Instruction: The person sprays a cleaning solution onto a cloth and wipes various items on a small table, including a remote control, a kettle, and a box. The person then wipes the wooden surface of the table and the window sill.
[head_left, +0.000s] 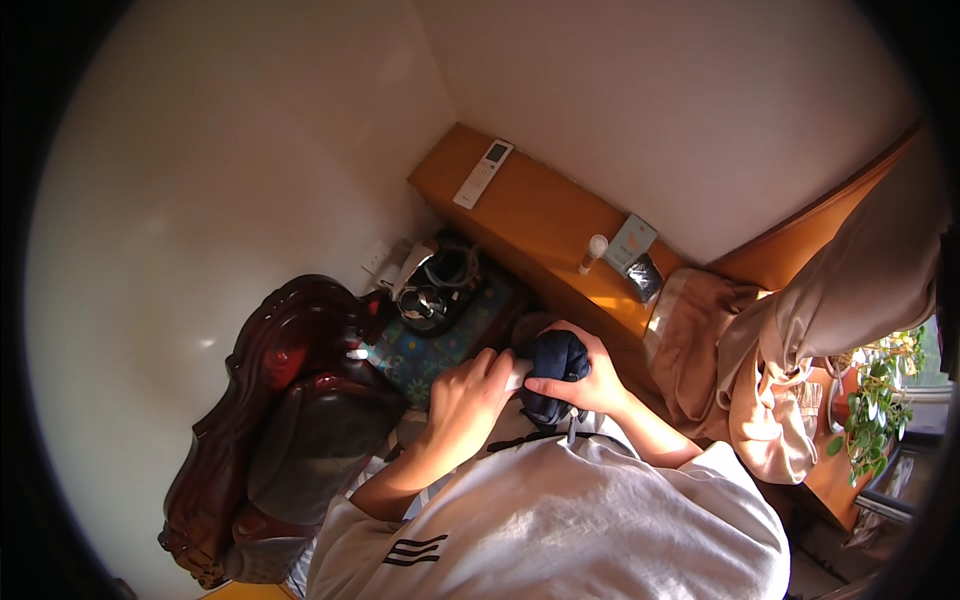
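In front of my body I hold a dark blue bundle of gathered fabric (551, 367), which could be a folded umbrella. My right hand (592, 375) wraps around its side, with the thumb across the front. A white piece (517, 375) juts from the bundle's left side, and the fingers of my left hand (472, 386) close around it. Whether this piece is a handle or a separate item, I cannot tell. A short dark cord end (572, 427) hangs just below the bundle, against my white shirt (570, 510).
A carved dark wooden headboard (262, 367) stands left. Beyond my hands, a flower-patterned surface (424, 352) holds a glass kettle (424, 304). The wooden ledge (525, 225) bears a remote control (484, 174), small bottle (592, 253), packet (631, 238) and dark pouch (643, 277). Right are a curtain (847, 277) and a plant (874, 420).
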